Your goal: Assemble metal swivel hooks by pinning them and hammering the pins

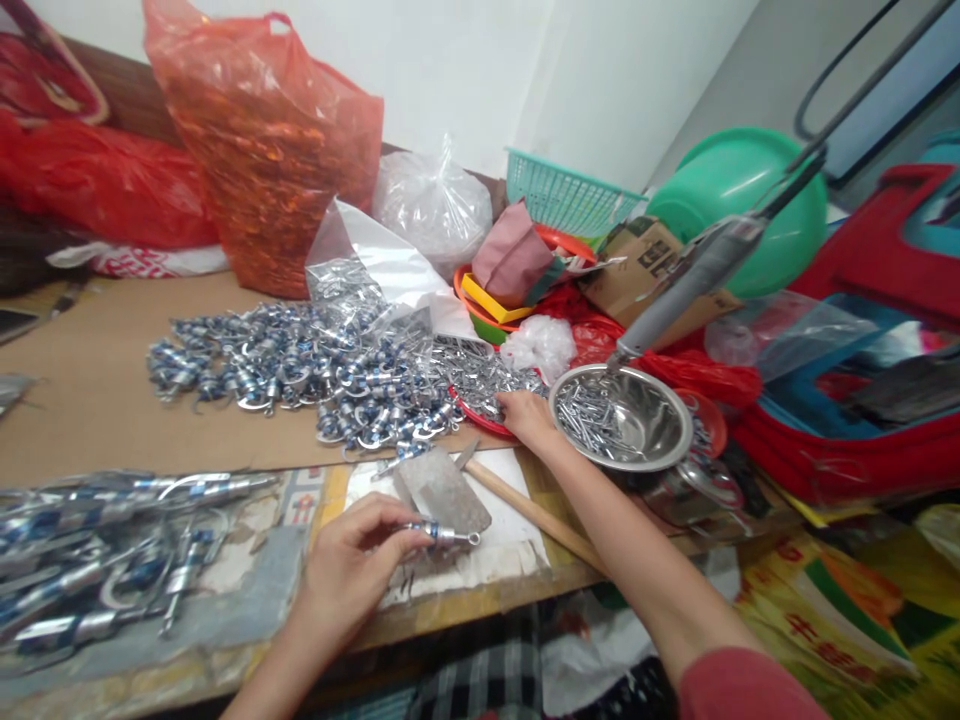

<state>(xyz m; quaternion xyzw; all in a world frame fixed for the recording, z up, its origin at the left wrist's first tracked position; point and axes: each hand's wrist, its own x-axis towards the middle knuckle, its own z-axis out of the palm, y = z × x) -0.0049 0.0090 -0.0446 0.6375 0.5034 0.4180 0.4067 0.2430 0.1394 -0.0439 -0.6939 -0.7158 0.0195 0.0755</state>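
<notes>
My left hand (352, 565) pinches one swivel (444, 534) at its fingertips, long axis level, eye pointing right. My right hand (527, 418), fingers curled, reaches into the one red tray (480, 420) of loose metal parts, beside one steel bowl (622, 420).

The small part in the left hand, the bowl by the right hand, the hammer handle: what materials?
Small part: likely bright metal with a blue band; it glints. Bowl: probably stainless steel, mirror-shiny rim. Hammer handle: pale bare wood, matte.
</notes>
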